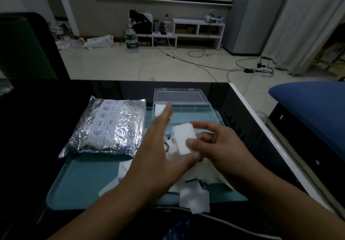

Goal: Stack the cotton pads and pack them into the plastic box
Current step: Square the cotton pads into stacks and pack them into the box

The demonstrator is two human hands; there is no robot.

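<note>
A: Cotton pads [183, 139] — where are they lying, and which hand is carrying them?

B: A small white stack is sitting in the right hand [216, 146], pinched between thumb and curled fingers above the teal tray [82, 181]. More loose pads [195, 199] are lying on the tray's near edge, below both hands.

A: And the plastic box [186, 109]?

B: It is standing open at the tray's far side, its clear lid tilted back. It is lying ahead of the held stack and slightly above it in view; the stack's long axis is running roughly toward it, slanting a little left.

A: Which hand is nearer the box?

B: The left hand [158, 152], probably: its straight fingers are spreading flat, fingertips reaching toward the box's near left corner. It is holding nothing, just beside the stack.

A: The foil bag [108, 127]?

B: Resting left of the box, untouched.
</note>
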